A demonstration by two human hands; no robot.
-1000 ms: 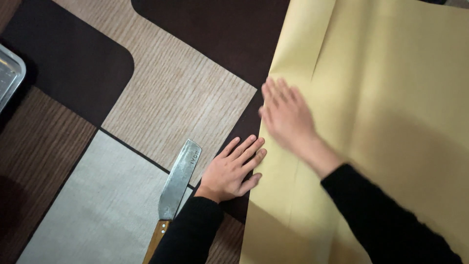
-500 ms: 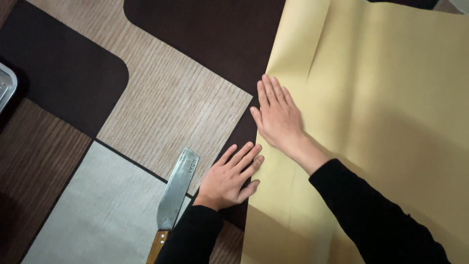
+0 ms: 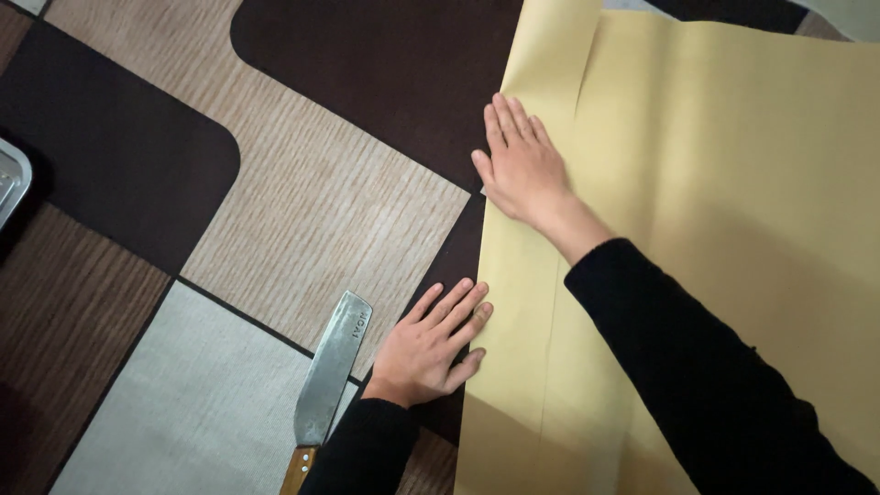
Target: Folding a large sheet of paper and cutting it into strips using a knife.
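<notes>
A large sheet of tan paper (image 3: 733,202) lies on a patterned carpet, its left edge folded over into a narrow strip. My right hand (image 3: 520,165) presses flat on that folded strip, fingers together and pointing away from me. Lower down, my left hand (image 3: 433,346) rests flat on the dark carpet with its fingertips touching the paper's left edge. Both arms wear black sleeves. Neither hand grips anything.
A broad metal blade with a wooden handle (image 3: 327,383) lies on the carpet just left of my left wrist. The corner of a metal tray (image 3: 11,183) shows at the far left edge. The carpet (image 3: 302,202) has beige, grey and dark brown patches.
My right hand has slid farther up along the folded edge of the paper. The left hand has stayed at the paper's edge.
</notes>
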